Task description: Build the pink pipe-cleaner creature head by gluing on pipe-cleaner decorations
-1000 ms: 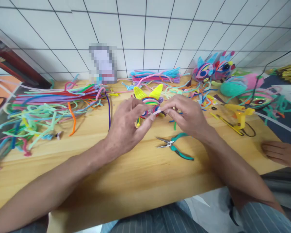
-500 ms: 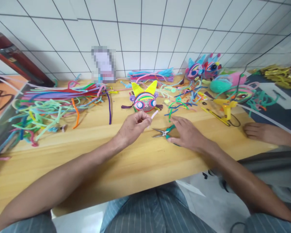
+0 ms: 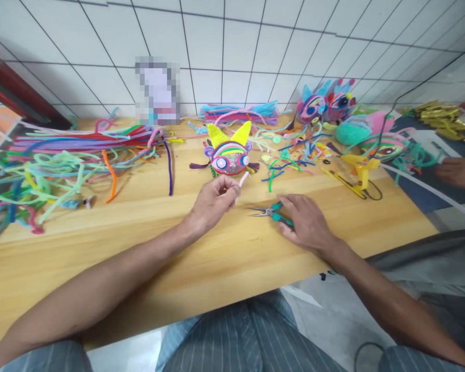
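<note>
We had the pale strip (image 3: 244,179) pinched between thumb and fingers of our left hand (image 3: 213,206), its free end pointing up just in front of the yellow-horned figure (image 3: 232,161), which sat on the bench (image 3: 158,289) facing us. Our right hand (image 3: 309,223) was half curled at the green-handled pliers (image 3: 270,212), thumb and fingers to either side of the handles; we could not tell whether it gripped them. We judged the step in hand to be taking up the tool. The next move, as we saw it, called for a firm hold on both handles and a steady strip.
</note>
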`<state>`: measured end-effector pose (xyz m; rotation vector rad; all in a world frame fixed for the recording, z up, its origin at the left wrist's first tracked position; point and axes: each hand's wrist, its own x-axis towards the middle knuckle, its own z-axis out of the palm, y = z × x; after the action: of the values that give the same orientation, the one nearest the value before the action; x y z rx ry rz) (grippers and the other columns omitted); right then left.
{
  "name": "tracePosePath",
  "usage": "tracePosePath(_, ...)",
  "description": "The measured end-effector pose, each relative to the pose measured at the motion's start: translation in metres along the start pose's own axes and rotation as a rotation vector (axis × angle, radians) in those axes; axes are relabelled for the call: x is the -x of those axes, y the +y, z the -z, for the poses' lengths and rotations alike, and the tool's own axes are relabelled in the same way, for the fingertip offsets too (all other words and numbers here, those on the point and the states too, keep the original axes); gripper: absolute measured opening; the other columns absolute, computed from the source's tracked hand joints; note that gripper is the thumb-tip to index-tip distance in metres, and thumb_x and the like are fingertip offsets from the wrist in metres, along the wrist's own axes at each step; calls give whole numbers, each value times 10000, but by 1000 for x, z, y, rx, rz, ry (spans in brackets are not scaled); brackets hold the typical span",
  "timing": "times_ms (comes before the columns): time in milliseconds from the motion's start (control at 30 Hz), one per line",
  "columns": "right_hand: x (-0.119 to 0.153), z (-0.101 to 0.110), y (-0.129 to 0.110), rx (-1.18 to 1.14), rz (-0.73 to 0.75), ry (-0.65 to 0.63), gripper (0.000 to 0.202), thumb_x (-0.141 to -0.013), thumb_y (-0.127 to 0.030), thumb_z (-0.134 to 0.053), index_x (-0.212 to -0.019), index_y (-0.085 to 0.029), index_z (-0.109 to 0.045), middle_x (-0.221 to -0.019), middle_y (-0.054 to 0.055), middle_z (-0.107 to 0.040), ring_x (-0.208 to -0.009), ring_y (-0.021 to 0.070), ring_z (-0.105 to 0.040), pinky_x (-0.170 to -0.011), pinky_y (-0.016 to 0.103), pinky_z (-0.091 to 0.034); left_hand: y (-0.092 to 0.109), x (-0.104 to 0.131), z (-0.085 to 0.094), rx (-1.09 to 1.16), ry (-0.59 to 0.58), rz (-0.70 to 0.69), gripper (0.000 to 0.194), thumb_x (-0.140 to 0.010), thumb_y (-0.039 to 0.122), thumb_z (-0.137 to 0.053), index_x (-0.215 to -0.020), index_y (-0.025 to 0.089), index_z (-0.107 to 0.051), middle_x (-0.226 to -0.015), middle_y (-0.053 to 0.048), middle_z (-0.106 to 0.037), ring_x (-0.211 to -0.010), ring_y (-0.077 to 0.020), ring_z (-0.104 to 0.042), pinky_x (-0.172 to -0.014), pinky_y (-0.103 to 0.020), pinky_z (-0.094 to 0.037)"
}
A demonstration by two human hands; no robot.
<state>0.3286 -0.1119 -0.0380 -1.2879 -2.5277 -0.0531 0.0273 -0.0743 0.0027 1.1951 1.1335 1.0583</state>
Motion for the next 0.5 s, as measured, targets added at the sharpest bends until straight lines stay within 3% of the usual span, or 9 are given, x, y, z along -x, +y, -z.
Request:
tracePosePath(167, -3, 24, -5, -414, -163, 91, 503, -1064, -385, -525, -1554, -280, -570, -1454, 158, -699, -1322, 374, -669, -1097, 583, -565, 6, 5, 1, 10, 43, -138, 158, -839, 331, -743, -814, 208, -648, -601, 40, -579, -531, -106, -511, -536, -249, -426)
tracePosePath(333, -23, 42, -41, -875, -400, -82, 444, -1067, -564, -543, -1387, -281, -666, -1355, 84, -746, -1278, 340, -689, -1118, 496, -540, 9, 15, -5, -20, 63, -220, 138, -868, 332, -735, -895, 197, -719, -598, 53, -535, -524, -96, -459, -502, -239, -347)
tracePosePath(500, -40, 39, -60, -1067, -461, -183, 458, -1025, -635, -586, -1269, -259, -679, -1243, 62, -748, -1201, 309, -673, -1090, 437, -519, 12, 19, -6, -8, 64, -275, 134, -889, 306, -717, -915, 178, -744, -600, 59, -522, -525, -87, -441, -503, -232, -342)
